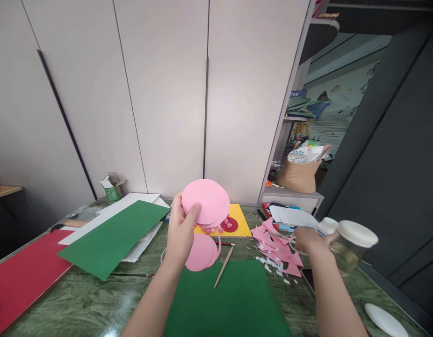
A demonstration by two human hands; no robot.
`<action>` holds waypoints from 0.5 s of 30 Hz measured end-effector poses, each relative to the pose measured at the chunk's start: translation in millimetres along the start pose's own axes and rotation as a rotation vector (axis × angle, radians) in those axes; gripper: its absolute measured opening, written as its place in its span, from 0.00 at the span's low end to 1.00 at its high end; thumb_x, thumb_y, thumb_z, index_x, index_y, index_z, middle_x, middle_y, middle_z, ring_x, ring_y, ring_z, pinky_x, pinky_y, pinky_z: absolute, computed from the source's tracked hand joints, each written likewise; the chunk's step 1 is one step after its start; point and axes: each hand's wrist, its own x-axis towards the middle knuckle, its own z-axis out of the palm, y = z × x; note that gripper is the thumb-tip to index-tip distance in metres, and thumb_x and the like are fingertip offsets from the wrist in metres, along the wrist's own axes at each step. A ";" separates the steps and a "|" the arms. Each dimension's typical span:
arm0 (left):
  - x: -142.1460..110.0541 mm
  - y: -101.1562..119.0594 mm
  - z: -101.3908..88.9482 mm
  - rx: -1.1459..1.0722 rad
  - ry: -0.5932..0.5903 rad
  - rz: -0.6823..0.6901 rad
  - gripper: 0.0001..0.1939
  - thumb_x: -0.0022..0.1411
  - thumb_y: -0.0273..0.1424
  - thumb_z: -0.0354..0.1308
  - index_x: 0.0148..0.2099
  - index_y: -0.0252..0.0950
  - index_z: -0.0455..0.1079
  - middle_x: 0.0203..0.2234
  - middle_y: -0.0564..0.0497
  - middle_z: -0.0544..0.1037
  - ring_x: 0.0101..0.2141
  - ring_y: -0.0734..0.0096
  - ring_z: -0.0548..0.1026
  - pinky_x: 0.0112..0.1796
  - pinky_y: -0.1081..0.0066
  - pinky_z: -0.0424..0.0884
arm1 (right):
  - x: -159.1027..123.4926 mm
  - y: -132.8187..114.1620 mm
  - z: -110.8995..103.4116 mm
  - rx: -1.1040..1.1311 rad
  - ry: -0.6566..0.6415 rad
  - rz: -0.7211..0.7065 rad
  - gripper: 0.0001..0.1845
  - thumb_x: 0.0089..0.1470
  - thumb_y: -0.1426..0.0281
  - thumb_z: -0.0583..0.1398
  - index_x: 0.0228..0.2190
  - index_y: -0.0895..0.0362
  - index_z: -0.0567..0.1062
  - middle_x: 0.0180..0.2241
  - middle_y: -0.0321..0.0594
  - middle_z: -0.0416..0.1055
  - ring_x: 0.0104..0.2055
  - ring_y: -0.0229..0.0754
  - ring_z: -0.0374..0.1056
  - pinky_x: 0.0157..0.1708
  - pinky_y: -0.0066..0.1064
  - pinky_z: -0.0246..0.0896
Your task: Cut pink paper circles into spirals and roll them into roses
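There are two hands (180, 230) (310, 240), one pair of scissors (279, 235) and two green sheets (114, 238) (227, 302).

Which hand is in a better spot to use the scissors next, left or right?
Probably the right hand: it's at the scissors, by the pink scraps. The left hand is busy holding round pink paper, farther away.

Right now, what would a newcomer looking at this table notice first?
Probably the pink disc, held up near the middle of the view in the left hand. After that, the bold sheets: one green at bottom center, another green at left, and a red at the far left. Pink scraps lie heaped beside the right hand.
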 end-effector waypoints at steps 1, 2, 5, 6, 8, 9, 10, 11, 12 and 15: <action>-0.2 0.1 -0.2 0.000 -0.002 0.003 0.14 0.55 0.36 0.56 0.44 0.40 0.63 0.42 0.50 0.70 0.43 0.66 0.68 0.38 0.71 0.66 | 0.8 -0.3 1.0 -0.003 0.009 0.003 0.14 0.39 0.76 0.61 0.33 0.57 0.77 0.45 0.53 0.72 0.51 0.60 0.63 0.48 0.62 0.45; -0.4 0.3 -0.4 0.000 -0.003 0.006 0.14 0.55 0.36 0.55 0.44 0.39 0.63 0.42 0.50 0.70 0.43 0.66 0.68 0.39 0.71 0.66 | 1.7 -0.9 2.1 -0.006 0.014 0.008 0.14 0.38 0.77 0.62 0.33 0.57 0.77 0.44 0.53 0.72 0.51 0.61 0.63 0.48 0.62 0.45; -0.7 0.8 -1.0 -0.006 -0.006 0.011 0.14 0.56 0.35 0.55 0.44 0.39 0.63 0.41 0.49 0.70 0.42 0.66 0.68 0.38 0.72 0.66 | 4.7 -3.2 5.5 -0.010 0.020 0.021 0.16 0.33 0.77 0.64 0.31 0.57 0.77 0.42 0.51 0.73 0.50 0.60 0.64 0.48 0.64 0.43; -0.6 1.0 -1.1 -0.008 -0.009 0.010 0.13 0.56 0.35 0.55 0.44 0.39 0.63 0.41 0.50 0.70 0.42 0.67 0.68 0.38 0.72 0.66 | 5.4 -4.0 6.5 -0.010 0.023 0.025 0.17 0.32 0.77 0.65 0.31 0.57 0.77 0.43 0.50 0.73 0.51 0.60 0.63 0.48 0.64 0.42; -0.6 1.5 -1.1 -0.012 -0.017 0.010 0.13 0.56 0.35 0.55 0.44 0.39 0.62 0.40 0.50 0.70 0.42 0.67 0.68 0.38 0.72 0.65 | 6.2 -5.2 7.7 -0.008 0.038 0.031 0.18 0.32 0.77 0.65 0.32 0.57 0.76 0.44 0.51 0.72 0.52 0.59 0.62 0.49 0.65 0.41; -0.6 1.8 -0.9 -0.014 -0.019 0.010 0.13 0.56 0.35 0.55 0.44 0.39 0.62 0.40 0.50 0.70 0.42 0.67 0.68 0.38 0.72 0.65 | 6.2 -5.6 8.0 -0.006 0.049 0.030 0.19 0.32 0.77 0.65 0.33 0.58 0.76 0.45 0.51 0.72 0.52 0.59 0.61 0.49 0.65 0.41; -0.6 2.0 -0.8 -0.013 -0.020 0.010 0.13 0.56 0.35 0.55 0.44 0.39 0.62 0.40 0.50 0.70 0.42 0.67 0.68 0.38 0.72 0.65 | 5.7 -5.9 8.1 -0.004 0.062 0.028 0.19 0.31 0.78 0.65 0.33 0.58 0.76 0.45 0.52 0.72 0.52 0.60 0.61 0.49 0.66 0.41; -0.7 2.2 -0.6 -0.012 -0.020 0.010 0.13 0.56 0.35 0.55 0.44 0.38 0.62 0.40 0.50 0.70 0.42 0.66 0.68 0.38 0.72 0.65 | 4.8 -6.1 7.8 -0.001 0.079 0.020 0.19 0.31 0.79 0.65 0.32 0.58 0.76 0.44 0.52 0.72 0.52 0.60 0.61 0.49 0.66 0.41; -0.8 2.3 -0.5 -0.011 -0.020 0.008 0.13 0.56 0.35 0.55 0.44 0.38 0.62 0.40 0.50 0.70 0.43 0.66 0.68 0.38 0.72 0.65 | 3.6 -6.4 7.2 0.002 0.104 0.004 0.19 0.33 0.81 0.64 0.33 0.58 0.76 0.44 0.52 0.72 0.51 0.59 0.62 0.49 0.66 0.40; -0.9 1.9 -0.6 -0.011 -0.020 0.003 0.13 0.56 0.35 0.55 0.43 0.38 0.62 0.39 0.50 0.70 0.42 0.66 0.68 0.37 0.72 0.65 | -1.3 -8.1 2.4 0.019 0.223 -0.088 0.21 0.41 0.84 0.57 0.37 0.55 0.76 0.43 0.50 0.72 0.50 0.55 0.63 0.49 0.65 0.41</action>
